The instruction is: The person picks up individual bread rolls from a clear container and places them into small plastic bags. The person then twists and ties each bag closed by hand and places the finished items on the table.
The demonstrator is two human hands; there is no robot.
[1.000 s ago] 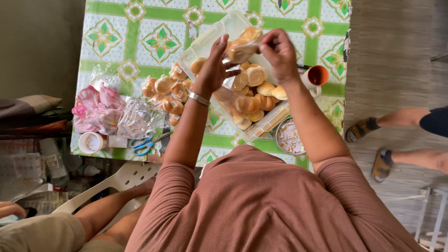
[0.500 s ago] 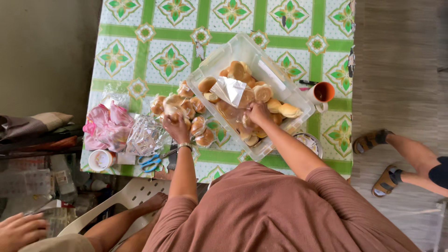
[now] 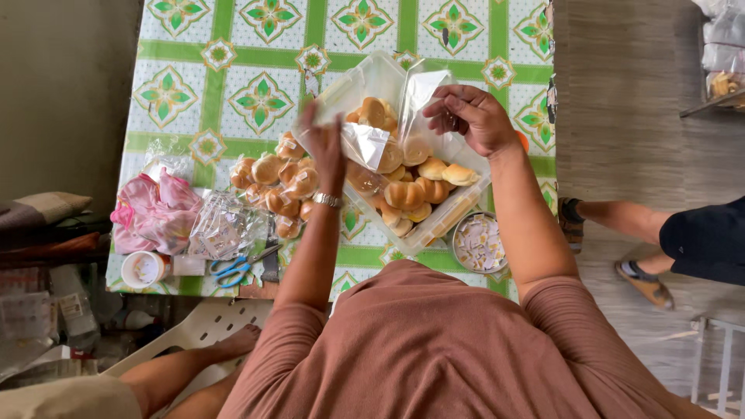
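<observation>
Fingers of your right hand (image 3: 475, 118) pinch the mouth of a clear plastic bag (image 3: 423, 93), while your left hand (image 3: 327, 147) grips its lower part, a crumpled clear fold (image 3: 365, 143), so the bag hangs stretched between both hands, over the tub. Keep that mouth wide and level, I judge, so a bun drops in cleanly.

Around you, largest first: the green-patterned tablecloth (image 3: 233, 62) covers the table; the clear plastic tub (image 3: 365, 77) of buns (image 3: 403, 194) sits at twelve o'clock from your chest; a heap of bagged buns (image 3: 272, 182) lies at ten o'clock; pink bags (image 3: 151, 213) farther at nine; a round tin (image 3: 479, 242) at one o'clock; blue scissors (image 3: 233, 269) nearer you at nine. Another person's sandalled foot (image 3: 640, 283) stands at three o'clock on the floor.
</observation>
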